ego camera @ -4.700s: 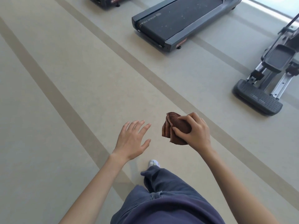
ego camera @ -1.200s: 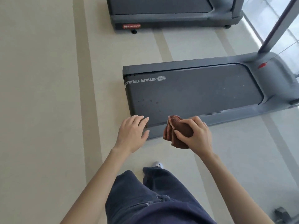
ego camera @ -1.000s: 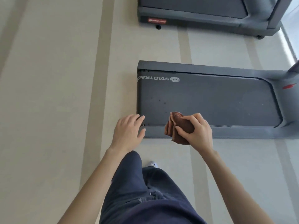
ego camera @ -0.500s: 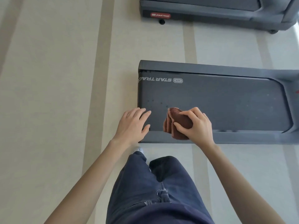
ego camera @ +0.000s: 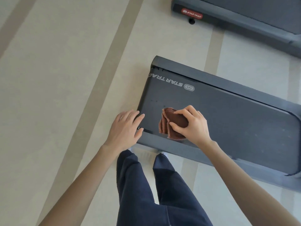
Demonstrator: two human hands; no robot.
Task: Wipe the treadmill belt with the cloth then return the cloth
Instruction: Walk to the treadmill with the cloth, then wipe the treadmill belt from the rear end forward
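Nearest the camera are two trouser legs [ego camera: 140, 193] in dark navy, with two pale shoe tips [ego camera: 163, 154] just showing at the hems, close to the near side rail of a treadmill [ego camera: 179, 148]. Two bare forearms reach forward from the lower corners.

The left hand [ego camera: 125, 129] is over the treadmill's rear corner with its fingers straight and relaxed, grasping nothing; I cannot tell whether it touches the frame. The right hand [ego camera: 193, 126] has its fingers and thumb curled round one folded brown cloth [ego camera: 171, 123], whose layered edges stick out to the left of the grip. The cloth is over the rear end of the dark belt [ego camera: 236, 121], near the near rail; whether it rests on the belt cannot be told.

One white STAR TRAC wordmark [ego camera: 166, 80] runs across the belt's rear end, upside down from here.

The beige floor [ego camera: 57, 95] carries several darker stripes [ego camera: 107, 66]. Farthest off, at the top right, is a second treadmill [ego camera: 252, 18] with one red badge [ego camera: 192, 13] on its end.
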